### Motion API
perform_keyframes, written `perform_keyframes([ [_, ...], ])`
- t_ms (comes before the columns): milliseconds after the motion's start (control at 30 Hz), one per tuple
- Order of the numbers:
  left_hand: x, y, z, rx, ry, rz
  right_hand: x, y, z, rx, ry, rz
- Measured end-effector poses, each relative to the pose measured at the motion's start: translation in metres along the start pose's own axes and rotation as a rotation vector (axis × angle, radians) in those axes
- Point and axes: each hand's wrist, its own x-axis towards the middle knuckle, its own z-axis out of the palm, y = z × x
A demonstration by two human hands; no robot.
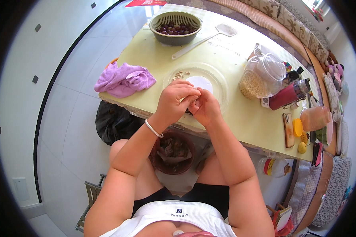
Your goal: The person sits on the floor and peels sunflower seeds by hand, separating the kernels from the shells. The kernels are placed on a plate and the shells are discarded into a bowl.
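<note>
Obscuring plate (218,82) partly: left grip (174,98), right grip (207,106)

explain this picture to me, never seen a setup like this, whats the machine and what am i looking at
There is no robot here: these are a person's own bare hands. The one picture comes from a wide fisheye camera worn on the head, looking down, so straight edges bend near the rim.

The left hand, with a bangle on its wrist, and the right hand meet fingertip to fingertip over a round tray with small pale bits. Whatever they pinch is too hidden to tell.

Also on the yellowish table: a colander of dark round fruit, a white spatula, a purple cloth, a clear container of pale pieces and a phone.
</note>
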Motion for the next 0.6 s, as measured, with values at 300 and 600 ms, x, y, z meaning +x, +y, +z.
perform_keyframes([
  [300, -0.002, -0.012, -0.005, 0.066, -0.009, -0.225, 0.006, -0.03, -0.021, 0.053, -0.179, -0.022],
  [600, -0.018, -0.032, 0.017, 0.674, -0.19, -0.024, 0.002, -0.037, -0.021, -0.077, -0.095, -0.077],
])
